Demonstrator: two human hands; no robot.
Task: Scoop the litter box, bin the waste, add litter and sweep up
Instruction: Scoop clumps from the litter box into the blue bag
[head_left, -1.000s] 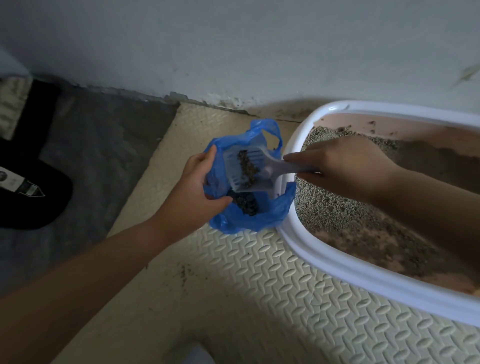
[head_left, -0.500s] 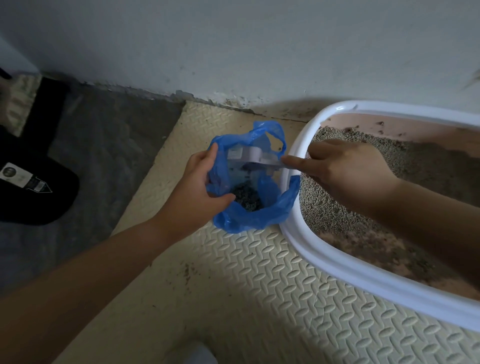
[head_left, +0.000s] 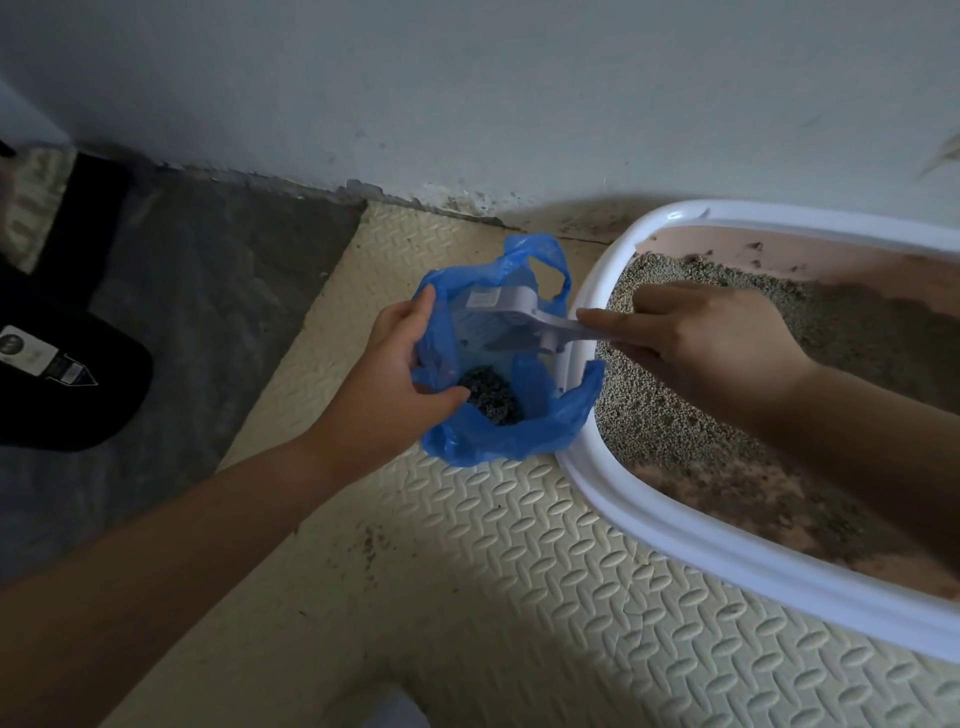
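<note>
Blue bag (head_left: 524, 431) still in left hand (head_left: 400, 374); right hand's (head_left: 711, 343) gripped scoop (head_left: 511, 325) now overturned, emptied.

bag (head_left: 498, 436) mouth: blocked by scoop (head_left: 511, 325) | mat (head_left: 545, 571) in front: free (wall behind)
</note>
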